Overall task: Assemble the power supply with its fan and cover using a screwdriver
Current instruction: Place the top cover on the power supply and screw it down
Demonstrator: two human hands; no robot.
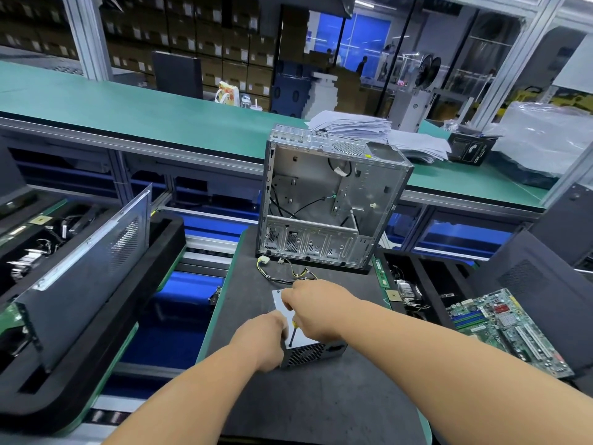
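I see the power supply [308, 342] lying flat on the dark mat [321, 406] in front of me, its shiny cover facing up and its mesh end toward me. My left hand [266, 340] is pressed against the left side of the box, fingers curled round its edge, holding it. My right hand [316, 308] hovers over the cover with its fingers clenched round the handle of the screwdriver [292, 332]; the dark shaft points down, and its tip sits on the cover near the edge closest to me. I think the tip is on a screw, but it is too small to be sure.

A bundle of yellow and black wires [288, 271] runs from the far end of the power supply across the mat, ending in a white plug [262, 261]. Just beyond the wires stands an open metal computer case [327, 200], upright and hollow, with a few cables inside. To my right a green circuit board [510, 329] rests in a black tray. To my left a dark perforated panel [86, 271] leans in another black tray. On the long green bench [144, 114] behind the case lies a stack of papers [378, 130].
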